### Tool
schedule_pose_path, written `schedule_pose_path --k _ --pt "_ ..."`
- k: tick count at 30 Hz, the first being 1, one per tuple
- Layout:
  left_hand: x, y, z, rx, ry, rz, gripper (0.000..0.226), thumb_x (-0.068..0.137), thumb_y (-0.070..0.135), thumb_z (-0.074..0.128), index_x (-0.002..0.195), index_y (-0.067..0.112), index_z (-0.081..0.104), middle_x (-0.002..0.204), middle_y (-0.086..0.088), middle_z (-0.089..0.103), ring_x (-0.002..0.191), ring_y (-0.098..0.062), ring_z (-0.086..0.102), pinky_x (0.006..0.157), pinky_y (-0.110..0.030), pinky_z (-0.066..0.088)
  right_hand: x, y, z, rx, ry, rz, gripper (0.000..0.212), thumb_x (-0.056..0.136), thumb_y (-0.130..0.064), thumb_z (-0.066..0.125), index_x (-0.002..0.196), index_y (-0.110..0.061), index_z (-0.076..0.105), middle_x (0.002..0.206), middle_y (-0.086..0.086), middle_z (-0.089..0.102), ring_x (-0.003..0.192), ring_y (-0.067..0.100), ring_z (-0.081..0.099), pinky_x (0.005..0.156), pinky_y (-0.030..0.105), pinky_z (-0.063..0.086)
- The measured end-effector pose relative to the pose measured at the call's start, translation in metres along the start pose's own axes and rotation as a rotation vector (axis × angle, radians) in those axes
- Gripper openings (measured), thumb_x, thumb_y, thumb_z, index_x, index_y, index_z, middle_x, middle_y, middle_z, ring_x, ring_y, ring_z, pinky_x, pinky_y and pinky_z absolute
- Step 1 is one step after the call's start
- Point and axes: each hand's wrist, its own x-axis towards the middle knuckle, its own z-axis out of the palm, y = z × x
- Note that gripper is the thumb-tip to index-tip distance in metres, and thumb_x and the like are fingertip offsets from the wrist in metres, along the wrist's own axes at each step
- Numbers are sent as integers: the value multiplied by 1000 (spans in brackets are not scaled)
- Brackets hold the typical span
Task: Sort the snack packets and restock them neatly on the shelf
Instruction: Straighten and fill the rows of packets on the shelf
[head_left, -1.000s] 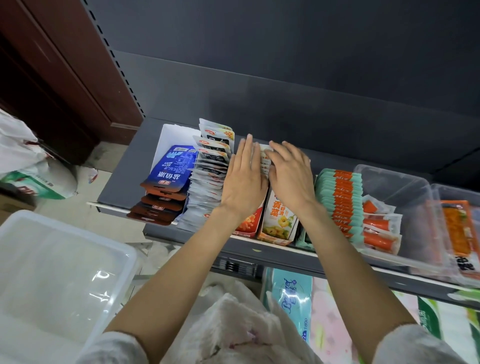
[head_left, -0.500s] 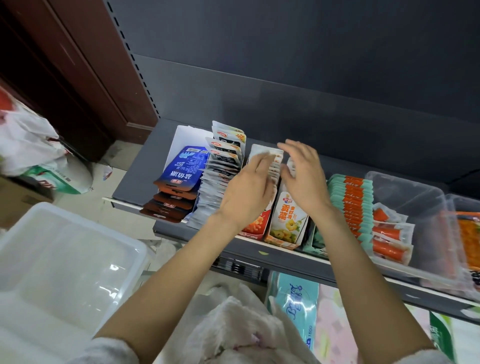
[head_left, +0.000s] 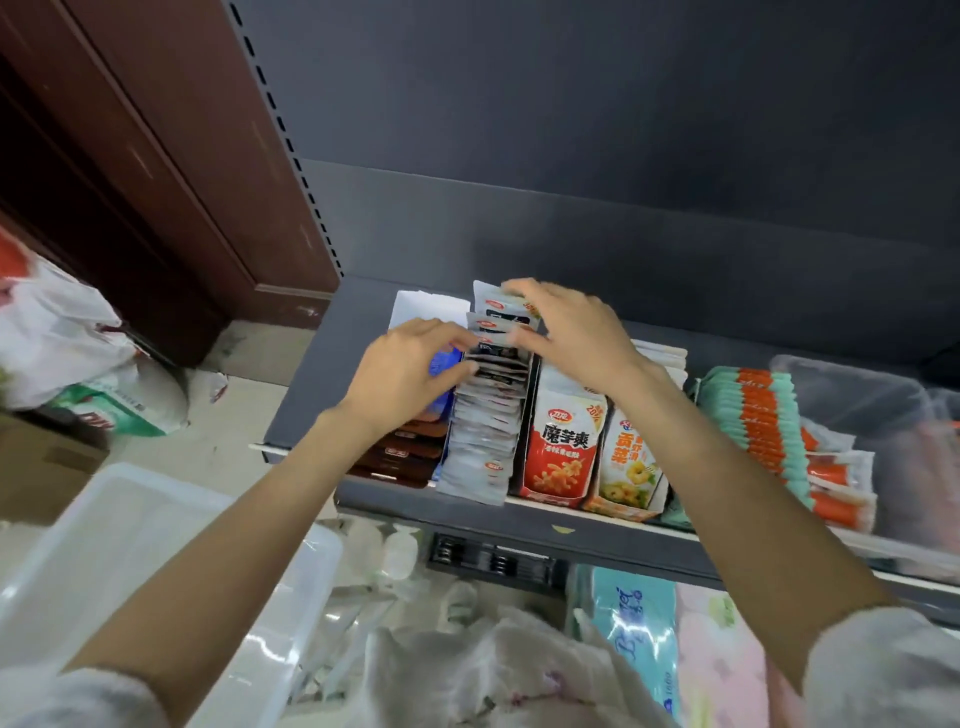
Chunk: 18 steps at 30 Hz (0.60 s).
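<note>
Two hands (head_left: 410, 374), one shelf (head_left: 519, 525)

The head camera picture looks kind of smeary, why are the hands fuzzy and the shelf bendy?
In the head view both the left hand and the right hand are blurred, and so is the row of silver packets they touch; the red snack bag has sharper print. The wide lens bows the shelf edge. The clear plastic bin shows white glare.

Silver snack packets (head_left: 485, 415) stand filed upright on the shelf (head_left: 519, 525).
</note>
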Motion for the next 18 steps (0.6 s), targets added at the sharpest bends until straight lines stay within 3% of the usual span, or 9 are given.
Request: schedule_pose_path --k 2,5,9,12,15,18 --pt "7 -7 0 -10 -13 29 19 81 30 73 97 20 70 90 5 70 82 -17 66 65 -30 53 1 -2 3 17 52 -24 34 94 -28 55 126 -24 48 118 0 62 96 28 62 79 42 50" --pt "17 -15 -1 94 -93 128 26 76 31 78 98 19 71 88 0 71 78 -22 67 61 -30 51 3 -7 5 -9 87 -14 23 94 -22 54 116 -20 53 109 0 65 91 30 63 76 41 50" --pt "30 -13 -1 159 -195 200 36 84 35 69 117 20 66 106 -4 71 94 -25 65 72 -35 51 4 -9 7 -58 92 2 20 95 -23 51 115 -20 53 109 -2 65 89 26 63 72 36 46" --pt "39 -5 6 340 -336 215 33 93 37 56 122 22 60 110 -3 67 99 -25 64 76 -35 50 3 -9 8 -73 88 9 18 96 -23 49 114 -22 51 110 -5 64 90 23 61 69 32 41" --pt "42 -6 14 362 -331 236 21 96 29 52 105 19 68 93 -6 69 85 -30 65 66 -33 46 2 -11 7 -40 48 -6 18 97 -21 48 115 -17 50 113 0 62 103 23 54 77 36 46" --pt "38 -15 20 279 -215 257 5 82 14 67 79 16 71 64 -7 66 56 -30 63 49 -35 52 -2 -11 7 49 -62 6 26 100 -21 41 125 -15 41 127 4 49 102 27 56 82 43 46"
